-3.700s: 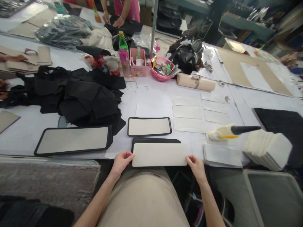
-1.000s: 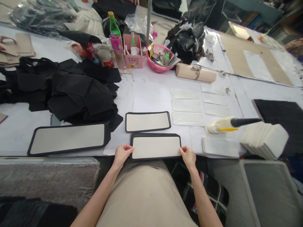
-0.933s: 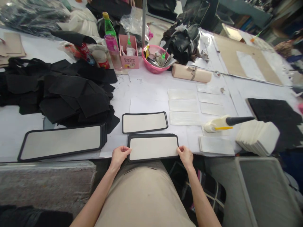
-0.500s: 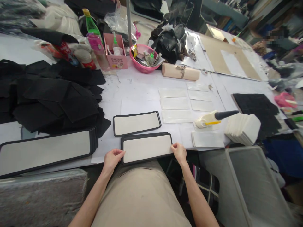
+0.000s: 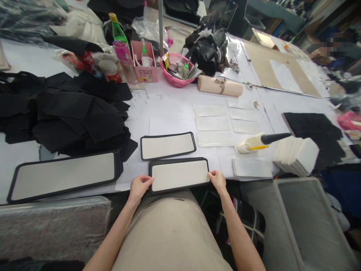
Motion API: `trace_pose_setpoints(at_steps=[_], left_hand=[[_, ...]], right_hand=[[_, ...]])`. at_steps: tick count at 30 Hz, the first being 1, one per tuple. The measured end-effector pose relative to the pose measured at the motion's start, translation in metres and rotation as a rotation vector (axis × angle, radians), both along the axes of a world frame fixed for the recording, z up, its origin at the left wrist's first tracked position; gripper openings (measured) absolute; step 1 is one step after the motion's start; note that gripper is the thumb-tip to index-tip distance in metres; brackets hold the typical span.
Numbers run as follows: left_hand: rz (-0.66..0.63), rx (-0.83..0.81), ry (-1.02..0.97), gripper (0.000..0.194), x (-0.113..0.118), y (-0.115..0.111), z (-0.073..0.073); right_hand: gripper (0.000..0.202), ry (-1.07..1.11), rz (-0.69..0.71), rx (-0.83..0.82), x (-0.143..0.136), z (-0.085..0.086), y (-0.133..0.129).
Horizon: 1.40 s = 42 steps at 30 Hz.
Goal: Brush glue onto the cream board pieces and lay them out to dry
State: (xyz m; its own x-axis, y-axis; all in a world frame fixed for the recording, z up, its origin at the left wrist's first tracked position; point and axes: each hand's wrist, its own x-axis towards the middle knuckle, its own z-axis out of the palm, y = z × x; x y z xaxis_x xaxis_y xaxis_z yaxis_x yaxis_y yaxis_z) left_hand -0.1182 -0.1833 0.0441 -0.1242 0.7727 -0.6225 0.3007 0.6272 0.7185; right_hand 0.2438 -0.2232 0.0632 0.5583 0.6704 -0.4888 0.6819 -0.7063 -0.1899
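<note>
Pinching opposite ends of pale panel [image 5: 180, 175]: left hand [image 5: 139, 188], right hand [image 5: 218, 181] | black pieces [image 5: 178, 160] beneath, at near edge of worktop [image 5: 175, 107] | black-bordered panel [image 5: 168, 146] just behind

Fingers [image 5: 147, 180] pinch a pale panel [image 5: 180, 175] (black-bordered) at 2 ends.

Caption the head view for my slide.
Left hand and right hand at opposite ends of a pale, black-bordered panel on a white table.

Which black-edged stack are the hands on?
The front middle stack: left hand and right hand pinch at its two short ends. The longer stack to its left and the back stack just beyond it are untouched.
</note>
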Motion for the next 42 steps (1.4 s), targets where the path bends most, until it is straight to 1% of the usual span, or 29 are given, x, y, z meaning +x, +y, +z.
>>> trace_pose_setpoints(at_steps=[4,9,18,22,26,28,31,34,42], left_hand=[[-0.007,-0.001,0.002,0.034,-0.001,0.0,-0.002],[-0.007,0.004,-0.005,0.035,-0.001,0.0,-0.001],[-0.019,0.019,-0.011,0.036,-0.003,0.0,-0.003],[-0.039,0.033,-0.012,0.036,-0.004,0.0,-0.001],[-0.039,0.025,-0.012,0.037,-0.005,-0.001,-0.002],[-0.033,0.02,-0.011,0.038,-0.005,-0.001,-0.004],[-0.036,0.015,-0.015,0.04,-0.006,-0.001,-0.006],[-0.034,0.016,-0.018,0.042,-0.006,0.0,-0.005],[-0.032,0.017,-0.024,0.042,-0.005,0.0,-0.002]], right_hand=[[0.026,0.024,-0.027,0.018,0.001,-0.005,-0.002],[0.027,0.015,-0.044,0.051,-0.001,-0.006,-0.004],[0.026,-0.054,-0.017,0.099,-0.011,-0.006,-0.008],[0.025,-0.122,0.032,0.116,-0.019,-0.006,-0.012],[0.02,-0.189,0.143,0.158,-0.02,-0.005,-0.014],[0.021,-0.182,0.185,0.178,-0.018,-0.003,-0.015],[0.021,-0.115,0.188,0.19,-0.015,0.001,-0.014],[0.018,-0.082,0.172,0.183,-0.013,0.003,-0.014],[0.018,-0.194,0.253,0.202,-0.019,0.0,-0.016]])
